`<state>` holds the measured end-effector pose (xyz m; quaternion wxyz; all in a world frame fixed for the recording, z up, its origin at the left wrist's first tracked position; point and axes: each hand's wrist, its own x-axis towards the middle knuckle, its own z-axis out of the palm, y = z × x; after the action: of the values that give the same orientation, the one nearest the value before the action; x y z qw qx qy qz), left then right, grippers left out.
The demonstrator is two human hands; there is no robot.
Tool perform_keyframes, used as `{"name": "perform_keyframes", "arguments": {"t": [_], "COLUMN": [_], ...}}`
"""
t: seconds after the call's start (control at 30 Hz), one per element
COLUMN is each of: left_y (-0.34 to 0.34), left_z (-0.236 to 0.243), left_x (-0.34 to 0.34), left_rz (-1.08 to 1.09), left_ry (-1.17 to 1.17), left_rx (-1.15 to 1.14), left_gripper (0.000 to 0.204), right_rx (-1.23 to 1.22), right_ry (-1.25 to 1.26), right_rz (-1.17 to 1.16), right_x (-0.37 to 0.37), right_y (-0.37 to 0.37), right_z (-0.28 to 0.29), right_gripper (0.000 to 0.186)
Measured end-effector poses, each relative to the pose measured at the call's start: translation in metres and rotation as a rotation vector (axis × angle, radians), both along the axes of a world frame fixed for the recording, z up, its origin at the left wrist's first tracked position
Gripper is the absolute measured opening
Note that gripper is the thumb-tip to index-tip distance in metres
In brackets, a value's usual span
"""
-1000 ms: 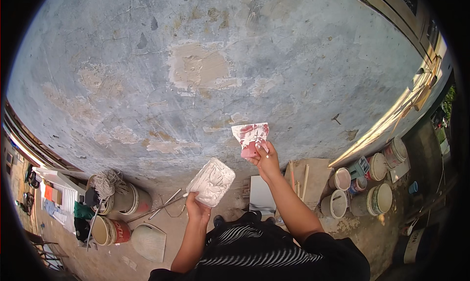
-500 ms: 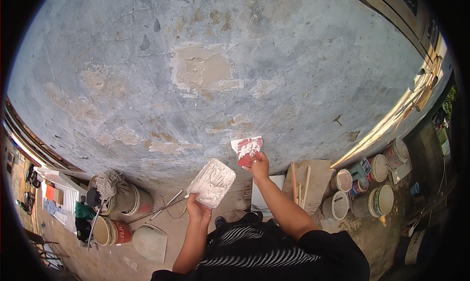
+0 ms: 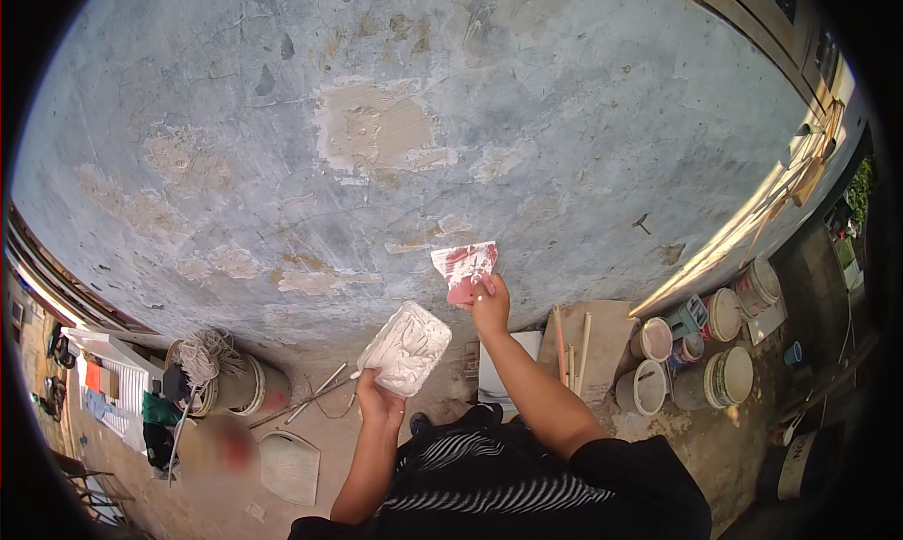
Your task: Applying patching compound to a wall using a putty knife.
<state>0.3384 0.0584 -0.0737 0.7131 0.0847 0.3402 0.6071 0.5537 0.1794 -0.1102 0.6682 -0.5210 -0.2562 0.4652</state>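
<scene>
My left hand grips the near corner of a rectangular tray coated with thick white paste. Up and to the right of the tray, my right hand holds a pink flat scraper smeared with white paste, its broad edge turned away from me, toward the blue-grey wall. I cannot tell whether that edge touches the wall. Pale filler patches show on the wall above and to the left of the scraper.
Several buckets stand along the wall at right, near boards with sticks. At left lie a string mop, a white slatted object, a dustpan-like piece and rods. A window frame is at upper right.
My right hand and scraper first moved down, then up and to the left, ending left of where they were a second ago. My left hand and tray have barely moved.
</scene>
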Motion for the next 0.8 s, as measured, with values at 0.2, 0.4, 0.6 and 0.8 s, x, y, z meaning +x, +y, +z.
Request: {"name": "perform_keyframes", "arguments": {"t": [0.2,0.4,0.6,0.8], "left_y": [-0.004,-0.004,0.0,0.005], "left_z": [0.003,0.0,0.005,0.009], "left_x": [-0.006,-0.009,0.0,0.015], "left_rz": [0.015,0.034,-0.021,-0.141], "left_ry": [-0.003,-0.013,-0.03,-0.064], "left_rx": [-0.004,-0.014,-0.014,-0.015], "left_gripper": [0.068,0.067,0.066,0.066], "right_rx": [-0.105,0.029,0.148,0.216], "right_ry": [0.046,0.094,-0.202,-0.649], "right_rz": [0.048,0.163,0.254,0.324], "right_x": [0.001,0.023,0.043,0.061], "right_y": [-0.028,-0.068,-0.089,-0.106], "right_z": [-0.024,0.021,0.062,0.079], "right_gripper": [0.008,0.007,0.008,0.008]}}
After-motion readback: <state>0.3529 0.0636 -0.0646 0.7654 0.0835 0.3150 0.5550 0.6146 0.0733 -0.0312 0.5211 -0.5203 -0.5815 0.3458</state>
